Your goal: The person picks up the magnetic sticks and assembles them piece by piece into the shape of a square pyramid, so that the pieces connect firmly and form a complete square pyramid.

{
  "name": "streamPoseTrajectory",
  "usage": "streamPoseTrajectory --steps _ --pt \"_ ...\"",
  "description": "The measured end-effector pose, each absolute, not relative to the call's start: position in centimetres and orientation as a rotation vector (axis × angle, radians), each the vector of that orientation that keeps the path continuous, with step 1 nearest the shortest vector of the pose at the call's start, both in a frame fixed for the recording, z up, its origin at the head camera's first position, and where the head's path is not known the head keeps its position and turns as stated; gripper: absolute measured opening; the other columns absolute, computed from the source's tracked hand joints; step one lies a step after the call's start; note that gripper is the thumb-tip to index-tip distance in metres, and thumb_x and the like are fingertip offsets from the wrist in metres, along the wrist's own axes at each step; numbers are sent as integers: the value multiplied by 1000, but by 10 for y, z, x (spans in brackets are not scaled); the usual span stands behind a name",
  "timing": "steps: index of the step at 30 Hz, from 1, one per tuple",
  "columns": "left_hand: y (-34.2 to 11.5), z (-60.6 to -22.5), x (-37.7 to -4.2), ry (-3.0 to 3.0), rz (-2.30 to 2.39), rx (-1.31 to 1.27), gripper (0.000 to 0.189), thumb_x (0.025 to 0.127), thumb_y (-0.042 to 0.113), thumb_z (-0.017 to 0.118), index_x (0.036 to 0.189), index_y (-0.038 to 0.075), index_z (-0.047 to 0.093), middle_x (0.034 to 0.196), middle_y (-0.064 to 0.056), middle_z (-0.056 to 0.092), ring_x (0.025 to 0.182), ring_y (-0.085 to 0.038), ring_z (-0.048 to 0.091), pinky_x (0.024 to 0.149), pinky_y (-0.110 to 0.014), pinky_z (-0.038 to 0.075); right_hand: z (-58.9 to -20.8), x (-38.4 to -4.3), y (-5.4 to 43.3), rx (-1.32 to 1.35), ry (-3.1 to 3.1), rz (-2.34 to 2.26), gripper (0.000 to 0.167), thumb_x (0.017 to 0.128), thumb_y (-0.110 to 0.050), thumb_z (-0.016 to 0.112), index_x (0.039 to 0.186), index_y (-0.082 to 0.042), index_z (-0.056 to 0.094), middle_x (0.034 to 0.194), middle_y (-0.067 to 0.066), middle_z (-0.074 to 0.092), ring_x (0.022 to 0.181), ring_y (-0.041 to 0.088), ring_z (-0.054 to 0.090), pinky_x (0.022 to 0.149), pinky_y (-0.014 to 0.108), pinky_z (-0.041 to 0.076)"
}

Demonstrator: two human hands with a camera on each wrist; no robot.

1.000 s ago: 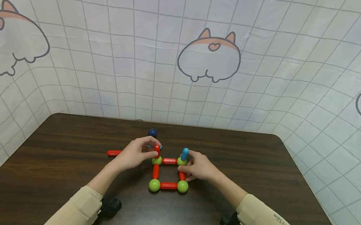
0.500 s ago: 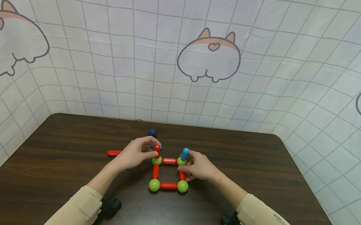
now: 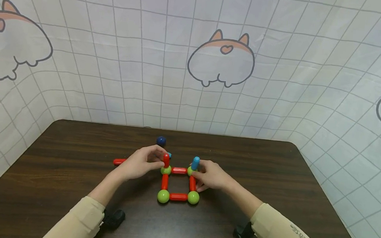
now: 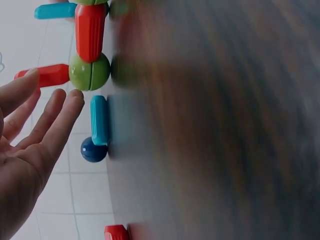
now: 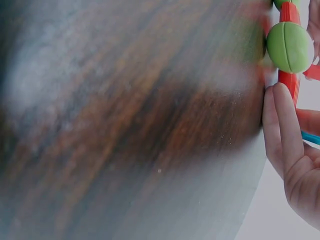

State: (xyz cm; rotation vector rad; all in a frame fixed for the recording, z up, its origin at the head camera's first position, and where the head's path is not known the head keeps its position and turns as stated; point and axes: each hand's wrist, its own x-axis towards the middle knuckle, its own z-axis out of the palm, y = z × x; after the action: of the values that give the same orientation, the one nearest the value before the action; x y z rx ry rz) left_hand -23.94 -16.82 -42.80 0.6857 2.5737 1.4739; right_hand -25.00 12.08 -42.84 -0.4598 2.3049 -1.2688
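A square of red building rods (image 3: pixel 178 197) joined by green balls (image 3: pixel 163 196) lies on the table. An upright red rod (image 3: pixel 166 160) stands on its far left ball, and an upright blue rod (image 3: pixel 195 163) on the far right ball. My left hand (image 3: pixel 140 163) has thumb and index finger at the upright red rod (image 4: pixel 52 75), its other fingers loosely extended. My right hand (image 3: pixel 214 176) pinches the blue rod low down, its thumb near the ball. In the right wrist view, two straight fingers (image 5: pixel 287 125) lie beside a red side rod (image 5: pixel 288 86).
Behind my left hand are a dark blue ball (image 3: pixel 161 141) and a light blue rod (image 4: pixel 100 120), partly hidden in the head view. A loose red rod (image 3: pixel 119 162) lies to the left. The brown table (image 3: pixel 259 160) meets a grid-patterned cloth (image 3: pixel 164 105) at the back.
My right thumb has shifted up toward the base of the blue rod. The fingers of my left hand have drawn back slightly from the red rod. The square stays in place.
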Motion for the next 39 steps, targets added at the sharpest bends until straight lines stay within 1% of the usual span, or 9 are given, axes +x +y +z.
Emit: streamPoseTrajectory --steps 2,5,8,10,12,18,24,34,39 --pt "-172 -427 -239 2581 1458 684 30 97 11 73 126 10 64 112 -5 70 103 -22 65 93 -44 51 -427 -250 121 -461 2310 -1265 37 104 -12 63 137 1 57 83 16 66 65 23 72 61 37 61" --pt "-179 -427 -238 2582 1446 672 30 98 13 72 127 10 64 117 -10 69 106 -22 65 95 -46 50 -424 -250 122 -467 2316 -1254 29 102 -14 66 127 0 61 81 16 68 65 25 72 61 38 61" --pt "-184 -426 -237 2575 1446 657 31 98 14 72 128 8 64 120 -15 68 107 -23 65 94 -47 49 -424 -250 124 -475 2319 -1247 23 101 -16 69 119 -2 64 80 16 70 65 26 73 61 38 61" --pt "-187 -425 -237 2578 1439 660 32 99 15 71 129 7 64 120 -16 68 107 -23 65 94 -47 50 -424 -251 126 -481 2324 -1241 21 100 -17 70 115 -3 65 79 15 70 65 26 73 61 38 61" --pt "-190 -424 -237 2586 1430 665 33 99 16 71 129 5 63 120 -16 68 108 -23 65 93 -46 50 -424 -251 127 -482 2327 -1239 21 99 -17 71 113 -3 65 77 15 71 65 26 73 62 37 61" --pt "-198 -422 -237 2608 1407 650 31 100 16 70 128 5 64 121 -14 68 108 -23 65 92 -45 52 -425 -251 131 -477 2326 -1235 22 97 -17 74 111 -2 64 76 14 70 65 26 73 62 37 61" --pt "-206 -421 -235 2639 1381 643 30 100 15 70 127 4 65 123 -15 67 108 -24 64 92 -45 52 -425 -250 133 -480 2311 -1234 17 96 -16 74 98 -5 62 80 15 71 66 26 73 62 37 61" --pt "-215 -423 -233 2672 1349 613 31 99 17 70 127 3 65 122 -15 67 109 -25 64 91 -45 51 -425 -247 135 -518 2283 -1239 18 97 -16 74 98 -4 60 83 16 70 68 27 72 63 38 61" --pt "-222 -424 -232 2703 1311 570 30 100 19 70 126 5 67 121 -10 68 111 -25 63 93 -46 50 -425 -245 135 -519 2258 -1242 21 96 -17 75 97 -4 59 85 16 70 68 27 72 64 38 61"
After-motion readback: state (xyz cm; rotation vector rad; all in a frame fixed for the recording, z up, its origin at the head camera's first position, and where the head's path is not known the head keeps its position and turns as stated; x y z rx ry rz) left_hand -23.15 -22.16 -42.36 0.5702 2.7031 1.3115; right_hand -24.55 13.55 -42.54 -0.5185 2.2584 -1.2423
